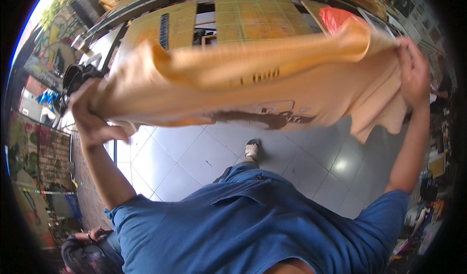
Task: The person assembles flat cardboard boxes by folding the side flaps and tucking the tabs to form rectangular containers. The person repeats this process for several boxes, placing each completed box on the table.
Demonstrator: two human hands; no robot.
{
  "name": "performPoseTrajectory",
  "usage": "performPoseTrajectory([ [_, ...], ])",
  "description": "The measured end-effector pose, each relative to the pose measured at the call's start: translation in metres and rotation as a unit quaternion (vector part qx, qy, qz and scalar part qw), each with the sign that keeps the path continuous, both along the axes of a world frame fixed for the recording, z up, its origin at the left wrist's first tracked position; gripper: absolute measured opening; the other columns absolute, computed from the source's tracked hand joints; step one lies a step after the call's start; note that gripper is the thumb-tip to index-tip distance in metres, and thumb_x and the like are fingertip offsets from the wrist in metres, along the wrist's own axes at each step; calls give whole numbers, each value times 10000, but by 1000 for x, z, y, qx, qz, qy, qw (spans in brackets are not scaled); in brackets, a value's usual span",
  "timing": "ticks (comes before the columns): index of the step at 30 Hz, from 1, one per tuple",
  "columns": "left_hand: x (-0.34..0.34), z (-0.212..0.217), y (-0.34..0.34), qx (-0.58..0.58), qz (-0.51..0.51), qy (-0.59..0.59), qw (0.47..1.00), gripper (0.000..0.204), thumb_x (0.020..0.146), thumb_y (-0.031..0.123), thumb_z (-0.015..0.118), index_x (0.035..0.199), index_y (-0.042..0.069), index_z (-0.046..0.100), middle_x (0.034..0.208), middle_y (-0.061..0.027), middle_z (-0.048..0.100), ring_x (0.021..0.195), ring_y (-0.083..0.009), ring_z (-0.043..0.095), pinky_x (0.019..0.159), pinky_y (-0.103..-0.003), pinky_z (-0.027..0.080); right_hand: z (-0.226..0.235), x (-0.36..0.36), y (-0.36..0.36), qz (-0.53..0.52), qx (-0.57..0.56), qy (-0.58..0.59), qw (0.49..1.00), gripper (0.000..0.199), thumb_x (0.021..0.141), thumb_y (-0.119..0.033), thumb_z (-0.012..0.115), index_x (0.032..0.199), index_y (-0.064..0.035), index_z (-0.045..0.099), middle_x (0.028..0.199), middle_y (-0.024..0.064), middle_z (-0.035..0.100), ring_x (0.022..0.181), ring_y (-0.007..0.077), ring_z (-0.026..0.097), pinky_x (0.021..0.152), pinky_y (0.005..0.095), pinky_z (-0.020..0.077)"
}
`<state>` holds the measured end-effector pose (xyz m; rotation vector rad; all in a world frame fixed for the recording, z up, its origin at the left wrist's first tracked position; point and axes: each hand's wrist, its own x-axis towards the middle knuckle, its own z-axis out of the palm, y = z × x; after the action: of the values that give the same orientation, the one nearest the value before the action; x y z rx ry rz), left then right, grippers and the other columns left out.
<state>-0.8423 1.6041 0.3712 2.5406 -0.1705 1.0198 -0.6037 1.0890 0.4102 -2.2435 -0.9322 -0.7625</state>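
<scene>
A light orange T-shirt point(233, 87) with a dark print hangs stretched across the air in front of me, smeared by motion. My left hand point(91, 113) is closed on its left end; some fingers are behind the cloth, and the thumb sticks out below. At the other end, my right hand point(413, 72) pinches the fabric near its upper corner. Loose cloth dangles in folds just inside the right hand. The middle of the shirt billows, its upper edge curling over.
Beyond the shirt stands a long workbench with yellowish boards point(258, 18). A red plastic bag point(338, 20) lies at its right part. Pale floor tiles point(182, 155) spread below. At lower left another person point(92, 252) in dark clothes is partly visible. Assorted items crowd the right side.
</scene>
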Motion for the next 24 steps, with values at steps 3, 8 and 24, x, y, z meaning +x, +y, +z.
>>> performPoseTrajectory([
  [3,-15,-19,-7,50,66,110,991,489,498,298,907,807,17,652,683,-52,594,621,-159,560,583,-280,450,-12,-22,13,18,-83,29,996,173,968,-153,484,984,1,562,813,87,584,787,118,542,740,261,439],
  [8,-40,-11,64,16,150,-8,988,280,665,178,827,777,6,636,606,-1,500,585,-80,456,519,-262,374,-26,-12,71,78,-32,45,995,128,953,-109,496,964,0,561,777,94,564,731,140,533,708,254,430],
  [24,130,184,358,152,179,-92,968,261,855,289,663,959,53,703,746,-21,640,666,-91,565,598,-263,462,105,149,353,159,50,-51,985,234,958,-230,528,882,-20,597,744,4,600,721,80,505,692,274,440],
])
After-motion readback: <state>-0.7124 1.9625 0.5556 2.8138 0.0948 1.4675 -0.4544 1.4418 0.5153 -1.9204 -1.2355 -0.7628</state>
